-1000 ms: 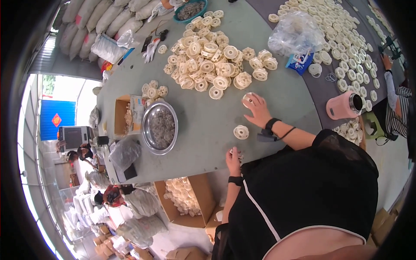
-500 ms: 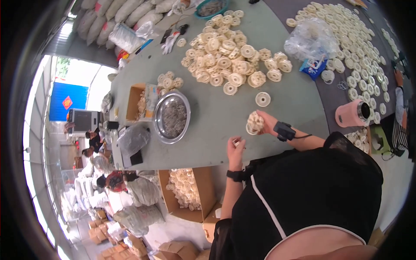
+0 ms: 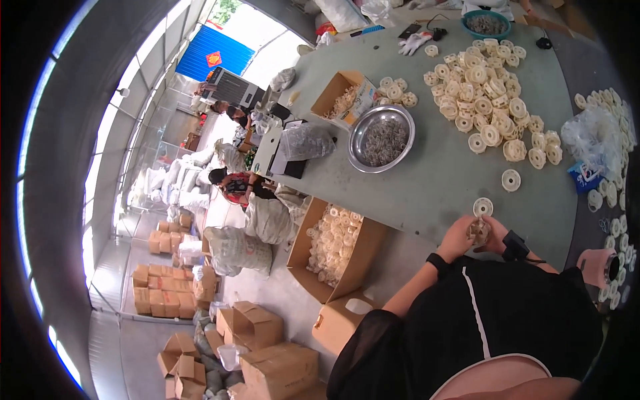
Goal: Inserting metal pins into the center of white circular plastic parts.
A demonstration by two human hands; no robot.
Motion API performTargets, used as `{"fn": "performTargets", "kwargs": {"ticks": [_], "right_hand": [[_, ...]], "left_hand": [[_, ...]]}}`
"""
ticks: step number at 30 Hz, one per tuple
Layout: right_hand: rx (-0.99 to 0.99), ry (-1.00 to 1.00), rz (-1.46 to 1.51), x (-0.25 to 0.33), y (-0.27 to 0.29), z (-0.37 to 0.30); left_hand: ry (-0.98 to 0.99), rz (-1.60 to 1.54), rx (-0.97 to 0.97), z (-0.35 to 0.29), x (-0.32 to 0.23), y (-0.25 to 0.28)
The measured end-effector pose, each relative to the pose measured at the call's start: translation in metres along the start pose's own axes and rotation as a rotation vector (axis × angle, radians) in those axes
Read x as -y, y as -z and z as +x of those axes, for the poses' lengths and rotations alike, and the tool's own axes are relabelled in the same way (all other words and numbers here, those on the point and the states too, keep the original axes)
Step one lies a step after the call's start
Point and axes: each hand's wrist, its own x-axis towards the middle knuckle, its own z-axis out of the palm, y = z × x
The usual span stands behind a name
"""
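At the near edge of the grey table [image 3: 427, 180], both hands meet over one small cream plastic wheel [image 3: 477, 231].

Hands: two. Left hand [image 3: 457, 238] and right hand [image 3: 495, 235] are pressed close together, fingers curled in on the wheel from either side. One black band sits on each wrist.

Held wheel: one, just below a loose wheel [image 3: 483, 207] that lies flat at the table edge. It is mostly covered by the fingers; which way its flat face turns, and how its axis runs, cannot be told.

Loose wheels near the hands: two singles, the one at the edge and another [image 3: 511, 180] further in, both lying flat with the hub upward.

Heap of wheels [image 3: 487, 100]: one large pile in mid-table, pieces overlapping, too many and too small to count. One smaller cluster [image 3: 395, 92] lies beside the open carton [image 3: 339, 99]. More wheels in rows [image 3: 617, 127] run along the right rim, cut off by the picture's edge.

Round steel bowl [image 3: 382, 139]: one, filled with small grey metal parts, not separately countable.

Clear plastic bag [image 3: 593, 140]: one, crumpled, contents unclear.

Pink cup [image 3: 595, 265]: one, at the far right, partly cut off.

Floor carton [image 3: 335, 248]: one open box of cream wheels below the table edge, with a closed box [image 3: 347, 320] next to it.

Blue basin [image 3: 488, 25]: one, at the far end, contents blurred.

Other people [image 3: 230, 183]: at least three, seated by the floor sacks, small and indistinct.
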Motion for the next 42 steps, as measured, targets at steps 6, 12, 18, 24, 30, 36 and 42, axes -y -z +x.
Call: {"fn": "performTargets", "kwargs": {"ticks": [6, 12, 18, 24, 30, 36, 42], "right_hand": [[-0.047, -0.026, -0.096, -0.011, -0.001, 0.011], [-0.120, 0.126, 0.085, -0.030, 0.014, 0.031], [-0.112, 0.142, 0.177, -0.026, 0.002, 0.017], [-0.035, 0.176, 0.292, -0.025, 0.006, 0.015], [0.044, 0.384, 0.210, -0.026, 0.026, 0.043], [0.102, 0.223, -0.042, -0.006, -0.018, -0.001], [0.198, 0.197, 0.046, -0.010, 0.008, 0.009]], "left_hand": [[0.029, 0.145, 0.033, -0.010, -0.005, 0.003], [0.001, 0.241, -0.092, -0.011, -0.016, -0.007], [0.026, 0.130, -0.146, -0.005, -0.008, -0.009], [0.048, -0.063, -0.118, -0.002, -0.014, -0.013], [-0.046, -0.032, -0.344, 0.003, -0.023, -0.017], [0.075, -0.003, -0.180, -0.002, -0.009, -0.006], [0.034, 0.114, -0.151, 0.000, -0.031, 0.007]]}}
